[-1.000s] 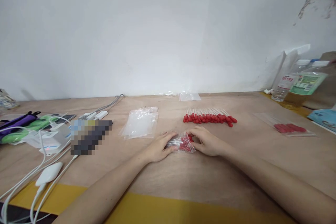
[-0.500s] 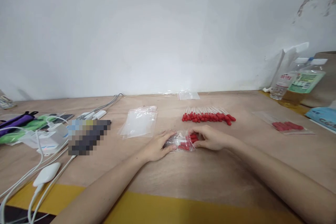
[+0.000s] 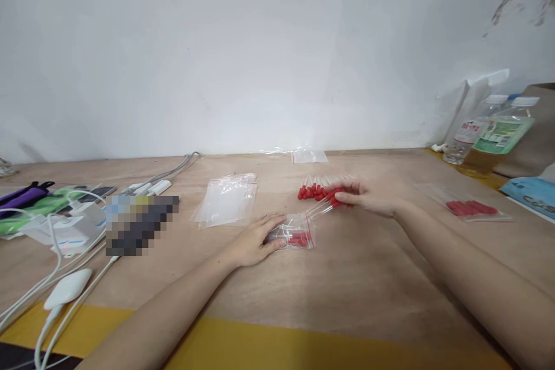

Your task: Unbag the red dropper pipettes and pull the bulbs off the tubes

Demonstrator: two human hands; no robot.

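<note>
A small clear zip bag (image 3: 310, 222) with a red seal line lies on the table, several red-tipped sticks (image 3: 298, 239) inside it. My left hand (image 3: 255, 241) holds the bag's left part between thumb and fingers. Right of the bag's mouth, my right hand (image 3: 358, 196) pinches a few slim, pale sticks by their red ends (image 3: 336, 201). Their thin ends point down and left at the mouth. Behind these, more red-ended sticks (image 3: 312, 191) lie side by side in a row, its right part covered by my right hand.
Flat clear zip bags (image 3: 228, 202) lie in a pile on the left. A filled bag of red-ended sticks (image 3: 470, 208) lies right. Bottles (image 3: 498, 139) and a blue pack (image 3: 531, 193) stand beyond it. White cables and chargers (image 3: 78, 231) crowd the left.
My right hand has moved from the bag's mouth up and right to the row, and now holds several sticks. My left hand stays on the bag.
</note>
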